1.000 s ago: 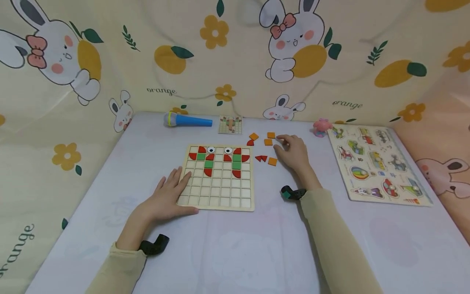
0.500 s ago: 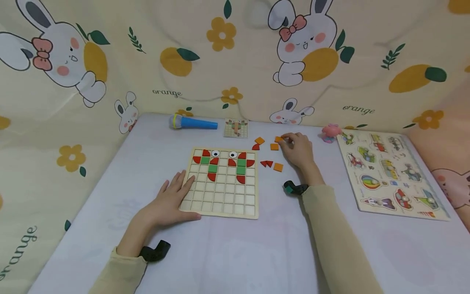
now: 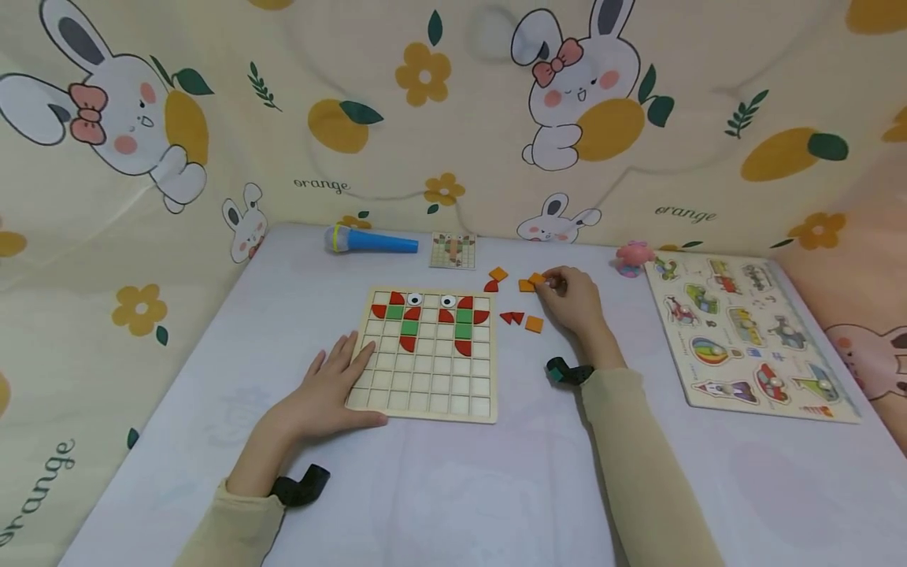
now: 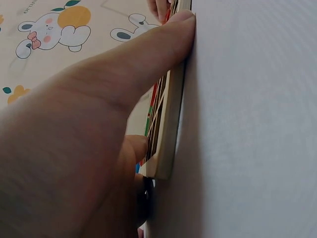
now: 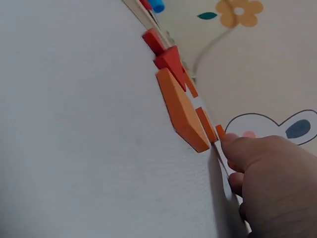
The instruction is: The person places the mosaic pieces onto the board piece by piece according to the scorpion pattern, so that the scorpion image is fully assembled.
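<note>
My right hand (image 3: 575, 305) pinches an orange square tile (image 3: 537, 278) between thumb and fingertips; the right wrist view shows the thumb (image 5: 242, 148) against its edge. Just beside it lies another orange tile (image 3: 526, 287); whether the two touch I cannot tell. My left hand (image 3: 319, 400) rests with spread, straight fingers on the left side of a wooden grid board (image 3: 425, 383), its thumb along the front edge. On the board's upper rows sit red quarter-round pieces, green squares (image 3: 464, 316) and two eye discs (image 3: 448, 301).
Near the board's right side lie two red triangles (image 3: 512, 317), a red rounded piece (image 3: 491, 286) and orange tiles (image 3: 534, 324). Behind are a pattern card (image 3: 453, 250) and a blue toy microphone (image 3: 375, 241). To the right stand a pink toy (image 3: 633, 258) and a picture puzzle board (image 3: 768, 394).
My right hand has taken hold of the farthest orange tile and drawn it nearer, toward the neighbouring one. The left hand stays on the board. The head view has shifted slightly.
</note>
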`<action>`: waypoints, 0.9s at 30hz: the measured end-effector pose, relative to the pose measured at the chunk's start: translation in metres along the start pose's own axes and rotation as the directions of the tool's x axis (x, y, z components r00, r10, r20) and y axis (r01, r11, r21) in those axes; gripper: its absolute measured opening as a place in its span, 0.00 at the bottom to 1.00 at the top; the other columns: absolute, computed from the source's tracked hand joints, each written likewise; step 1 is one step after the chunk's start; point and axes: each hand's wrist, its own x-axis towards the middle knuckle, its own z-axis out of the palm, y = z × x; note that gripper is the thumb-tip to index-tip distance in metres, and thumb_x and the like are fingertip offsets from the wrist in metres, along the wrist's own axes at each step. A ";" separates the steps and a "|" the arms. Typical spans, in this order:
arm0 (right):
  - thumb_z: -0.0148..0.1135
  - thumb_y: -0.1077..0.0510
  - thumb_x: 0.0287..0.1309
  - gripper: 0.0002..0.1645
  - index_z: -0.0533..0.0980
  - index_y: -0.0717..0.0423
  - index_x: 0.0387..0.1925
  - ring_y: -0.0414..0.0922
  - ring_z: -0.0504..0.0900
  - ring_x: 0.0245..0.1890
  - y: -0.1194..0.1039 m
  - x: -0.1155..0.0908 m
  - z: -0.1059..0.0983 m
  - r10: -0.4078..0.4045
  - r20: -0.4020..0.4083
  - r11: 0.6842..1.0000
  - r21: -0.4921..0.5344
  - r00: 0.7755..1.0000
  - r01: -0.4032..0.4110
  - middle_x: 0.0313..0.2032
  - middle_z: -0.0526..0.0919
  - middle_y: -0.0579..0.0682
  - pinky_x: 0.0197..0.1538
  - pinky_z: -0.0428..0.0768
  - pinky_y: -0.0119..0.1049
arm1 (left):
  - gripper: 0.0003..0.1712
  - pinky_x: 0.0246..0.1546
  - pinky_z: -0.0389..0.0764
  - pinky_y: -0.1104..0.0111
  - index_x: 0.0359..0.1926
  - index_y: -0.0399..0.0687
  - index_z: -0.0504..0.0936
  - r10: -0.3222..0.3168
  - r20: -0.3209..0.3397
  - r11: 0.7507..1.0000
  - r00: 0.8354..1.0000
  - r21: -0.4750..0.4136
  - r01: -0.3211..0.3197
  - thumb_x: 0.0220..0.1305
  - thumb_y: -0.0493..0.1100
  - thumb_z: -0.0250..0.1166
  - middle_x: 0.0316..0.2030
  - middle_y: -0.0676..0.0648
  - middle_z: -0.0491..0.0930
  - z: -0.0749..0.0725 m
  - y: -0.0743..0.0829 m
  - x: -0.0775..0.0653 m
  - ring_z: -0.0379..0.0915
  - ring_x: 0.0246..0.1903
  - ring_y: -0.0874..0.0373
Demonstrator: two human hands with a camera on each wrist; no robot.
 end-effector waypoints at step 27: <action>0.66 0.52 0.74 0.20 0.84 0.61 0.58 0.55 0.74 0.50 -0.114 -0.052 0.073 -0.222 0.094 0.967 0.146 0.970 0.207 0.47 0.82 0.59 0.49 0.73 0.47 | 0.70 0.81 0.32 0.38 0.86 0.46 0.46 -0.017 0.023 1.000 1.000 0.027 0.016 0.57 0.72 0.73 0.85 0.36 0.32 -0.002 0.002 0.004 0.26 0.84 0.38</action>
